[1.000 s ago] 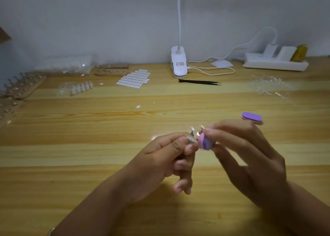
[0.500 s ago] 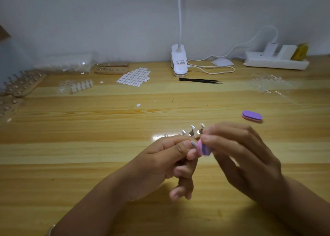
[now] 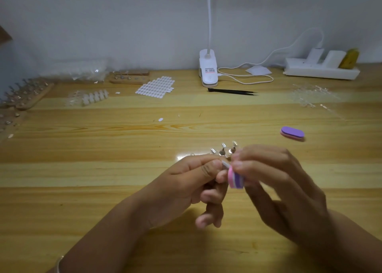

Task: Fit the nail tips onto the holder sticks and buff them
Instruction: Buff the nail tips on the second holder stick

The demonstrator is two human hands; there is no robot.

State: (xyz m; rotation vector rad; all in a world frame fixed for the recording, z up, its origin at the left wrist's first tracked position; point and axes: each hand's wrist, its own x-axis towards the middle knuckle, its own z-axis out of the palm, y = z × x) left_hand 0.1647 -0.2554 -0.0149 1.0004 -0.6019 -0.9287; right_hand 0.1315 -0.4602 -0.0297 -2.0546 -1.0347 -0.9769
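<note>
My left hand (image 3: 186, 181) pinches a holder stick with a pale nail tip (image 3: 225, 165) at its end, thumb and forefinger just below the tip. My right hand (image 3: 277, 186) grips a small pink and purple buffer block (image 3: 235, 178) and holds it against the nail tip. Behind the hands, a few holder sticks (image 3: 223, 149) with clear tips stand on the wooden table (image 3: 103, 169). A second purple buffer block (image 3: 292, 133) lies on the table to the right.
At the back lie a sheet of white adhesive tabs (image 3: 156, 86), black tweezers (image 3: 232, 91), a white clip lamp (image 3: 208, 70), a power strip (image 3: 321, 70) and clear nail tips (image 3: 310, 95). Wooden racks of holder sticks (image 3: 26, 95) and white tips (image 3: 94, 97) sit at left.
Both hands have sunk slightly toward me. The buffer block has slid down along the nail tip and now stands more upright in my right hand.
</note>
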